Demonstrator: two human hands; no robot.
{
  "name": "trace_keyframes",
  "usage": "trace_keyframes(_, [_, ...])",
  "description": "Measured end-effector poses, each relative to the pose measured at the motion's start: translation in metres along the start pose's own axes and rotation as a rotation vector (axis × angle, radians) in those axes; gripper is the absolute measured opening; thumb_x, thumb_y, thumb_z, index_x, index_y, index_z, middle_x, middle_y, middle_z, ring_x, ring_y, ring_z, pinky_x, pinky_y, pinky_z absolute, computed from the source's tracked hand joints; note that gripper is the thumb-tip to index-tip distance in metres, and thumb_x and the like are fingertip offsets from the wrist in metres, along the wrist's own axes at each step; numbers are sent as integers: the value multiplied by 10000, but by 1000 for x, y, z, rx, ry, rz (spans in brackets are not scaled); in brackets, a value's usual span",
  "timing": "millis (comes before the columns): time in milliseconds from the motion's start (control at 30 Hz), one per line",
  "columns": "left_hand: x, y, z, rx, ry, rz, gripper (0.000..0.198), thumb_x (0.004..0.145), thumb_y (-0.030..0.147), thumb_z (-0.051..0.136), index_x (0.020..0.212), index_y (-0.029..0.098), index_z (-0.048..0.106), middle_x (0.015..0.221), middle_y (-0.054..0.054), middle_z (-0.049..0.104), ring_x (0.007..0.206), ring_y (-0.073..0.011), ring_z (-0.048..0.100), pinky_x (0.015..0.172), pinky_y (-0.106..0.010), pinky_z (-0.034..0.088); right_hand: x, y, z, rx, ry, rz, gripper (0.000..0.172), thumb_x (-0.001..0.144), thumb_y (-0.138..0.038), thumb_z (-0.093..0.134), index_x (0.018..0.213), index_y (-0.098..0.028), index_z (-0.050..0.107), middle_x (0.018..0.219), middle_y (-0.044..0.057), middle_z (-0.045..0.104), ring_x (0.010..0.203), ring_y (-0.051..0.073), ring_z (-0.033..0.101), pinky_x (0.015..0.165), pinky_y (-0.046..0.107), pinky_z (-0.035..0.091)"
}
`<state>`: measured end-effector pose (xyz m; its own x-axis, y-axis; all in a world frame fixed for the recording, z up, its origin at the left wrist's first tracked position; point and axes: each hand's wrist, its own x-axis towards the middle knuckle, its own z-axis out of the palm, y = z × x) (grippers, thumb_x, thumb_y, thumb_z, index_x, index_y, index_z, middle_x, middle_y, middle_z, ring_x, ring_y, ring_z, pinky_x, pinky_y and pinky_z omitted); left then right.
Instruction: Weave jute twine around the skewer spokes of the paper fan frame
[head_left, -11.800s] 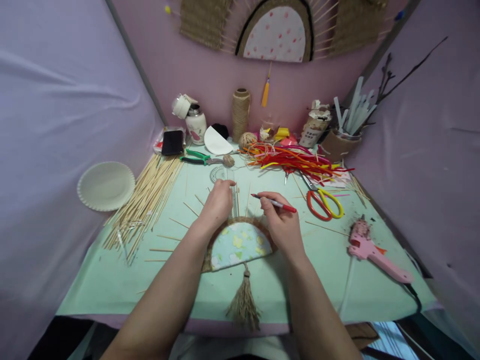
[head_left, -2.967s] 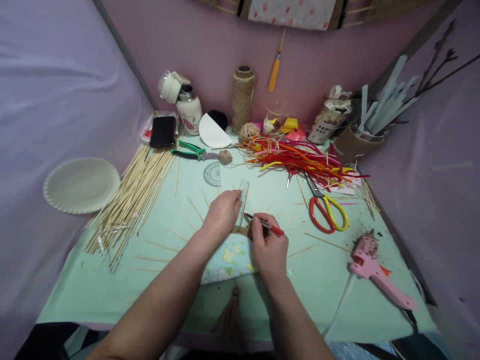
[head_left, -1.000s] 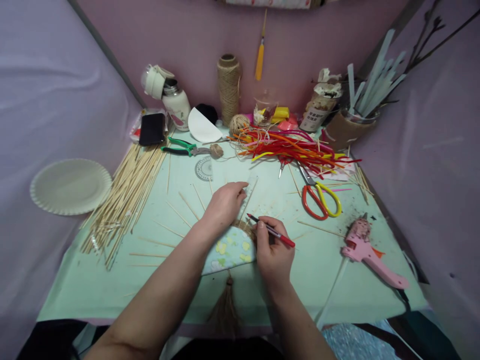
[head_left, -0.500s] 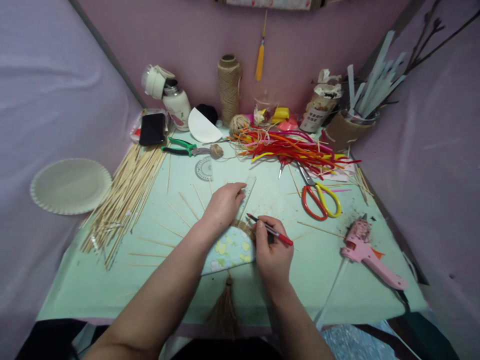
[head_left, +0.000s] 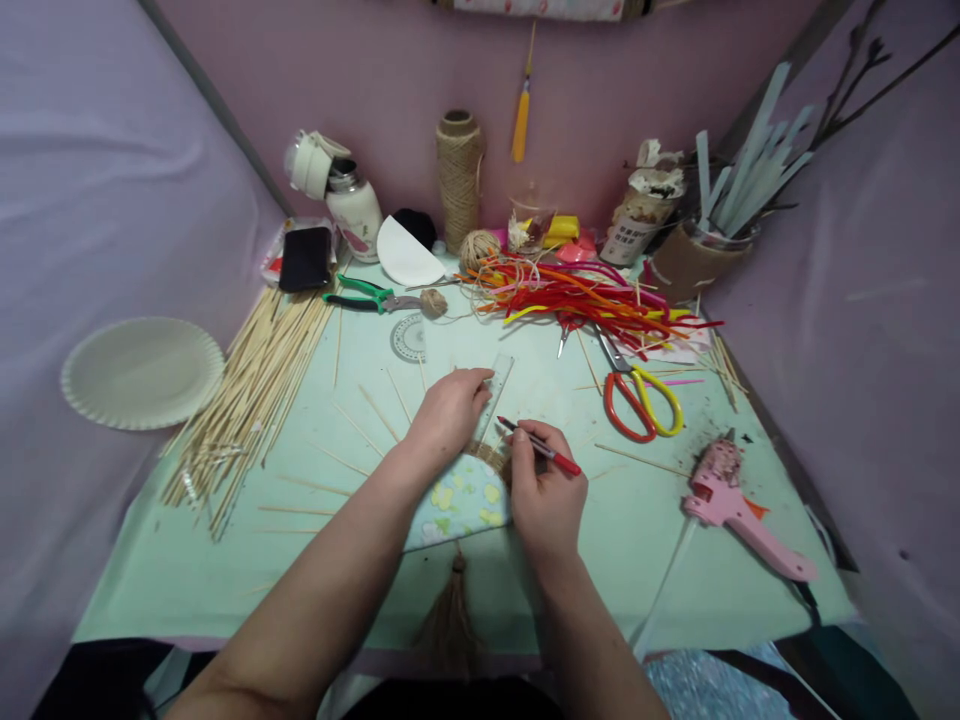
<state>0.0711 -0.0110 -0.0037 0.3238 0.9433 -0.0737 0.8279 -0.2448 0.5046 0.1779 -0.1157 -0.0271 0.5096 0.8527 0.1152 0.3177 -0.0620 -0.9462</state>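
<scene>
A half-round fabric piece with a butterfly print (head_left: 461, 500), edged in jute and ending in a jute tassel (head_left: 450, 620), lies at the table's near middle. Thin bamboo sticks (head_left: 352, 425) fan out from it. My left hand (head_left: 448, 412) presses flat on a clear plastic ruler (head_left: 497, 380) that runs outward along one stick. My right hand (head_left: 544, 485) pinches a red pen (head_left: 540, 447), its tip at the ruler's edge just above the jute rim.
A heap of bamboo skewers (head_left: 255, 385) and a paper plate (head_left: 141, 372) lie left. Green pliers (head_left: 367, 295), a protractor (head_left: 409, 337), twine spool (head_left: 458, 180), coloured strips (head_left: 592, 300), scissors (head_left: 637, 395) and a pink glue gun (head_left: 739, 510) surround the work.
Over the last second my right hand lifted the pen tip slightly up and toward the ruler. My left hand stays on the ruler, which earlier swung from straight ahead to a rightward slant.
</scene>
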Motion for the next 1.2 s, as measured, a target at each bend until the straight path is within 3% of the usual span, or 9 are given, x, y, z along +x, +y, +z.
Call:
trace_keyframes(267, [0, 1, -1, -3, -10, 2, 346, 895, 141, 548, 1222, 157, 661, 1137, -104, 724, 1104, -223, 646, 999, -344, 473, 1, 4, 1, -10, -56, 43, 240, 919, -378, 535, 942, -176, 663, 796, 59, 722, 740, 194, 683, 689, 311, 531])
trace_keyframes(1200, [0, 0, 1, -25, -1, -6, 343, 896, 158, 544, 1215, 178, 668, 1109, -88, 736, 1072, -220, 658, 981, -340, 481, 1, 4, 1, 10, -62, 38, 229, 916, -367, 539, 943, -177, 664, 813, 64, 727, 757, 197, 689, 706, 320, 538])
